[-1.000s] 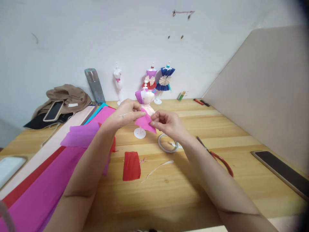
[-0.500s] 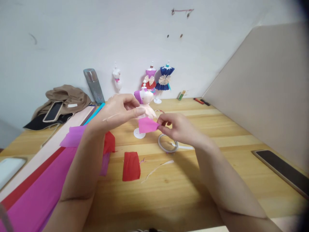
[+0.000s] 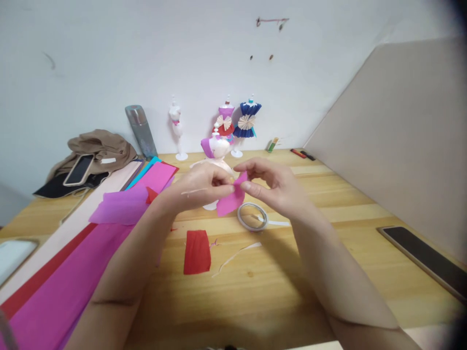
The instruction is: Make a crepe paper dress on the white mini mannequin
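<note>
In front of me is a small piece of bright pink crepe paper (image 3: 229, 204), held tilted above the table. My left hand (image 3: 202, 187) is closed, its thumb and curled fingers pinching the paper's upper left edge. My right hand (image 3: 273, 187) grips the upper right part, the thumb pressed to it and the fingers arched behind. Just beyond stands a small white mannequin (image 3: 220, 148) with a purple piece on its chest and a pale skirt; my hands partly hide its lower half and base. Under my right hand lies a roll of tape (image 3: 252, 217).
A red paper piece (image 3: 197, 252) and a thin pale strip (image 3: 237, 257) lie nearer me. Coloured paper sheets (image 3: 69, 262) cover the left side. Behind stand a bare mannequin (image 3: 175, 121), dressed ones (image 3: 248, 119) and a bottle (image 3: 141, 131). A phone (image 3: 423, 257) lies at right.
My right hand has turned and lifted the pink paper, which now tilts upright. My left hand has moved right and down from the mannequin to the paper and closed on it.
</note>
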`<state>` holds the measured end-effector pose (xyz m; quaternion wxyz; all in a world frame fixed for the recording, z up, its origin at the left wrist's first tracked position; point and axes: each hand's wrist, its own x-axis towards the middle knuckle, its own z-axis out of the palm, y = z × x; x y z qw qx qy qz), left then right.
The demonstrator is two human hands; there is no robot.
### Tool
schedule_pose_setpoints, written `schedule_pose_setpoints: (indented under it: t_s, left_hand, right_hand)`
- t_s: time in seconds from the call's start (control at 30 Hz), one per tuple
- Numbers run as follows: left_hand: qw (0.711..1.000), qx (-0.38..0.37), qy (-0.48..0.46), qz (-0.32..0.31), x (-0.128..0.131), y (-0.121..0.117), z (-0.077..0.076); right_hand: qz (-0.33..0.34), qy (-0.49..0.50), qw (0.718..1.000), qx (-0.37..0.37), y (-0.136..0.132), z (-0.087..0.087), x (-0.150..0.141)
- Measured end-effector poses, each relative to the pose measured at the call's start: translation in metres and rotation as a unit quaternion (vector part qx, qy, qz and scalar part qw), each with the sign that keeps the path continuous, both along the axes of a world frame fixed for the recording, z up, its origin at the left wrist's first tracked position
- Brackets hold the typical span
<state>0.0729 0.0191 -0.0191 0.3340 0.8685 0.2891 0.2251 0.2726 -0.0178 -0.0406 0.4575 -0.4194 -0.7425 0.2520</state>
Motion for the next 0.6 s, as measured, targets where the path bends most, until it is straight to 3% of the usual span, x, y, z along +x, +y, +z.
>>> schedule_pose_setpoints:
  t_s: [0.07,0.17,0.37,0.47,0.6]
  left_hand:
    - [0.999,-0.045,-0.016,-0.007,-0.003,0.000,0.004]
    - [0.998,-0.053,-0.015,0.001,-0.006,0.001,0.004]
    - [0.994,0.017,-0.035,0.104,0.001,0.001,-0.008]
    - [0.993,0.049,-0.033,0.103,0.005,0.000,-0.008]
    - [0.986,-0.003,-0.104,0.130,-0.002,0.004,-0.001]
  right_hand:
    - [0.021,0.045,0.997,-0.053,0.006,-0.004,-0.001]
    - [0.034,0.071,0.991,-0.112,0.010,-0.010,-0.004]
    - [0.030,-0.048,0.994,-0.089,0.005,-0.009,-0.014]
    - [0.025,-0.038,0.994,-0.100,0.004,-0.007,-0.016]
    - [0.072,0.017,0.984,-0.160,0.011,-0.014,-0.013]
